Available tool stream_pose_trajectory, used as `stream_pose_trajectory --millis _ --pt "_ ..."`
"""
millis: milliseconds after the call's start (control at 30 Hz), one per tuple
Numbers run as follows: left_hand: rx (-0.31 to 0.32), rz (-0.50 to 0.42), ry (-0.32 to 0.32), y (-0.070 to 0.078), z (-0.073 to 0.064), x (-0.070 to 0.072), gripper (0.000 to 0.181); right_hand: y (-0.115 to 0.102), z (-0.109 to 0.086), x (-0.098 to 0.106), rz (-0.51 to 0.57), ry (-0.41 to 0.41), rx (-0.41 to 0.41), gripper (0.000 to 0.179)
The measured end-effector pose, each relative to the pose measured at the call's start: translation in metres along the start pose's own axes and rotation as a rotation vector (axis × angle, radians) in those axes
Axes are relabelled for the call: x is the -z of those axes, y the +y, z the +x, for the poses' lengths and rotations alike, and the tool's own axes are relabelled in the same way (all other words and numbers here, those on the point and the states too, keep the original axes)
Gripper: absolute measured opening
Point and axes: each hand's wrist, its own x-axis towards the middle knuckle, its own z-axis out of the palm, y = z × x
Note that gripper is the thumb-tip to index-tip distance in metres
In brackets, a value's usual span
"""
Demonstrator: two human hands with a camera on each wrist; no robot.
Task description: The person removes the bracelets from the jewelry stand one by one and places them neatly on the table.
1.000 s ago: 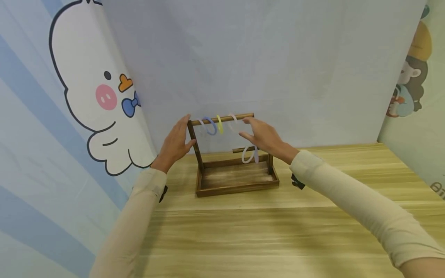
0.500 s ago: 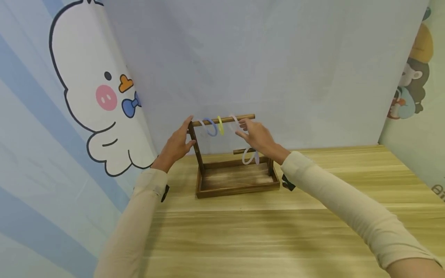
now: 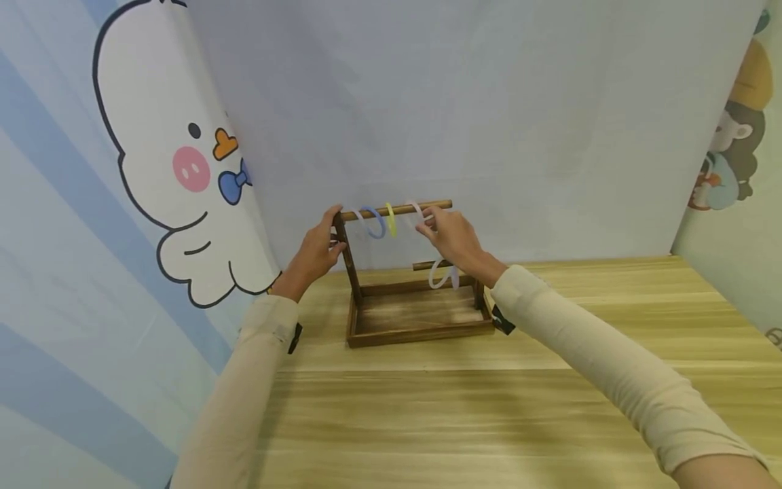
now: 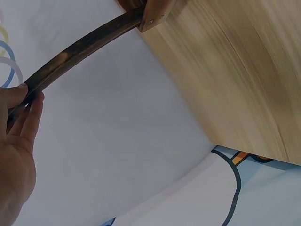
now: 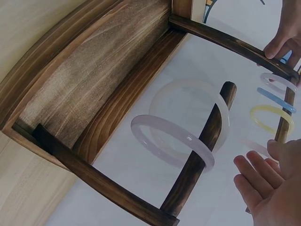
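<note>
Since a second ago I log my right hand (image 3: 453, 234) shifted left along the upper bar (image 3: 436, 204), its spread thumb and fingers now drawn together, pinching the pale pink ring (image 3: 416, 209). My left hand (image 3: 314, 255), looser earlier, now grips the dark post (image 3: 350, 263), fingers hooked behind.

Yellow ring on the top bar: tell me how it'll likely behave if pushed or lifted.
The yellow ring is probably stiff, since it shows a clean round outline while hanging. Its thin band suggests it is light. It would likely swing or slide when pushed, as it hangs loosely around the top bar.
</note>
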Motion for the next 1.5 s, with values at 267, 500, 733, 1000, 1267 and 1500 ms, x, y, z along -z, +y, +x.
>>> stream_pose_trajectory --millis 267,500,733,1000,1267,1500 --pt "-0.017 -0.015 -0.002 0.003 0.003 -0.001 0.075 0.005 0.000 0.001 0.033 0.040 0.020 0.029" --pt "-0.035 -0.020 -0.011 -0.001 0.002 -0.003 0.078 0.009 -0.002 -0.001 0.102 0.037 0.011 0.030" --pt "-0.042 0.016 -0.011 0.001 0.004 -0.001 0.078 0.007 -0.002 0.005 0.117 0.039 0.005 0.032" --pt "-0.003 0.045 -0.034 0.004 0.004 0.003 0.076 0.008 -0.003 0.011 0.104 0.025 0.010 0.031" --pt "0.003 0.053 -0.031 0.004 0.004 0.004 0.075 0.015 -0.004 0.021 0.151 0.008 -0.043 0.029" --pt "-0.008 0.056 -0.022 0.003 0.004 0.003 0.074 0.023 -0.007 0.028 0.135 0.009 -0.037 0.028"
